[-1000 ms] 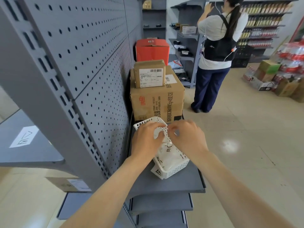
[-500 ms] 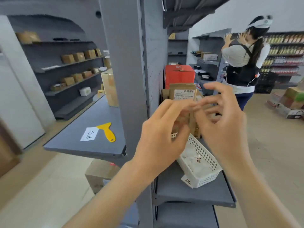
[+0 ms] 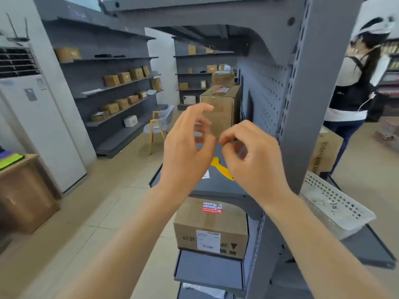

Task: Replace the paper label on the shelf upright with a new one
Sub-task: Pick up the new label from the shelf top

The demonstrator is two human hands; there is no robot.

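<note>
My left hand (image 3: 185,152) and my right hand (image 3: 252,160) are raised close together, just left of the grey slotted shelf upright (image 3: 302,104). The right fingertips are pinched and the left fingers curl toward them. Motion blur hides whether anything small is between them. No paper label shows on the upright's visible face. Behind my hands, a yellow scraper (image 3: 222,168) and a corner of a white paper label (image 3: 206,174) lie on the grey shelf (image 3: 216,187). A white perforated basket (image 3: 336,203) holding paper slips sits on the shelf right of the upright.
A taped cardboard box (image 3: 211,229) sits on the lower shelf under my arms, and a taller box (image 3: 220,108) stands farther along. Another person (image 3: 354,87) stands at the right. A chair (image 3: 159,126) and a white floor unit (image 3: 32,126) are to the left.
Both hands rose out of the white basket and moved left across the upright, staying pinched together. My view swung from the right side of the shelf unit to its left side.
</note>
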